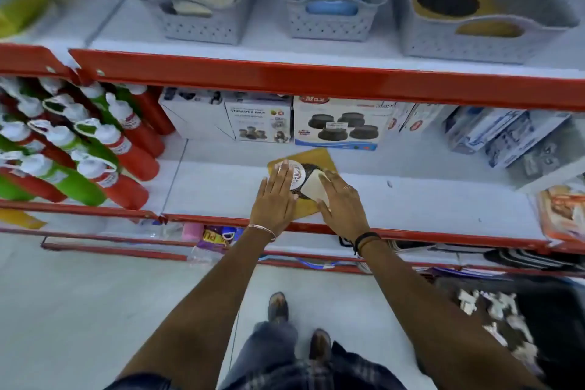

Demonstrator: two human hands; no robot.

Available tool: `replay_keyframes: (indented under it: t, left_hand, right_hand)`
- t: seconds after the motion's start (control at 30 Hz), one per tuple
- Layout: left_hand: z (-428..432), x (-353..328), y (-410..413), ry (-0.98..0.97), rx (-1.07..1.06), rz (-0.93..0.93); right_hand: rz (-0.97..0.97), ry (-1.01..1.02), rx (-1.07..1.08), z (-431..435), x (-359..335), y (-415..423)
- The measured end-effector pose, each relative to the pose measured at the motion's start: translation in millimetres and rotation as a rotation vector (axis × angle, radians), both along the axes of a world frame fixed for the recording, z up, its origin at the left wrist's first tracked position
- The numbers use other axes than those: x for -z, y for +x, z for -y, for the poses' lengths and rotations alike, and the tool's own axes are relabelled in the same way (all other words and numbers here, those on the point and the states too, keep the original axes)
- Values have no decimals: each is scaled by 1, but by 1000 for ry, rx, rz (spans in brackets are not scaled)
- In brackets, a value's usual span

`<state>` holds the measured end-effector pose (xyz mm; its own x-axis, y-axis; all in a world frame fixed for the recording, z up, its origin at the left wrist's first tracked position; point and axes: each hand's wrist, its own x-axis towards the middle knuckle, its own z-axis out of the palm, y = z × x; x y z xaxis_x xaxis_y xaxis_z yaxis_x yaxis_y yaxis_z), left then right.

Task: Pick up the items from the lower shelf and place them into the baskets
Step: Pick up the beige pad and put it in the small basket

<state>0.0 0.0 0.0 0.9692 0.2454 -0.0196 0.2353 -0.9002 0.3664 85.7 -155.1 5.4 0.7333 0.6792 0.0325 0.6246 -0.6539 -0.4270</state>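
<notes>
White shelving unit with red front rails point(316, 81); upper shelf carries three grey perforated plastic baskets. Right basket point(481, 38), the largest, holds a flat yellow-brown pack with a dark round centre. Middle basket point(332, 22) holds blue items; left basket point(202, 25) holds beige pads.

Lower shelf point(427, 203): printed cardboard boxes point(335, 123) stand along the back; red and green bottles with white caps point(95, 149) lie on the section to the left.

Task item: flat yellow-brown pack with dark round pad and round white label point(305, 157), lying near the shelf's front edge.

Left hand point(275, 196) rests flat on the pack, fingers spread, not gripping. Right hand point(340, 203) lies over a pale beige rectangular pad point(315, 187) on the pack; grip cannot be told.
</notes>
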Motion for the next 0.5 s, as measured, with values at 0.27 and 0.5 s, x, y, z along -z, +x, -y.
replay_keyframes:
  t: [0.27, 0.5]
  left_hand:
    - [-15, 36, 4, 18, 9, -236]
    - [-17, 31, -1, 55, 38, -204]
  right_hand:
    - [-265, -186, 48, -9, 25, 29]
    - [-227, -202, 108, -9, 13, 26]
